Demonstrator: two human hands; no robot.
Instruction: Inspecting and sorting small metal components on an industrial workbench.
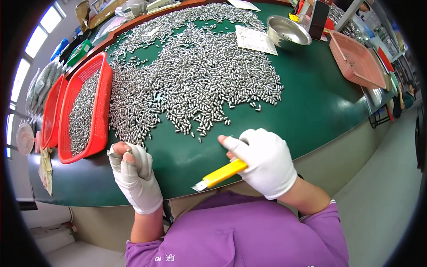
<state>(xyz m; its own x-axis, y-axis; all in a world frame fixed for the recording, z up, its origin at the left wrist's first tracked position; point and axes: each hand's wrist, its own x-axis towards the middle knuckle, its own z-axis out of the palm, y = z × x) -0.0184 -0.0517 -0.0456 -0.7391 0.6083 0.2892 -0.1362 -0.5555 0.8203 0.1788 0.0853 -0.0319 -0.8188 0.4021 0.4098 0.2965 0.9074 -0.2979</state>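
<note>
A: Now, containers?
B: Red basket [84, 111]: small metal pieces. Steel bowl [288, 32] and pink basket [358, 60]: contents unclear.
A: Hands?
B: Left hand [133, 171] pinches one metal piece [127, 151] at the table edge; right hand [262, 160] grips a yellow utility knife [221, 174].

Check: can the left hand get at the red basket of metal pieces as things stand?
Probably yes. The left hand sits just beside the red basket, whose open top faces up with nothing across it. But its grip is closed on a small metal piece, so the fingers aren't free.
</note>
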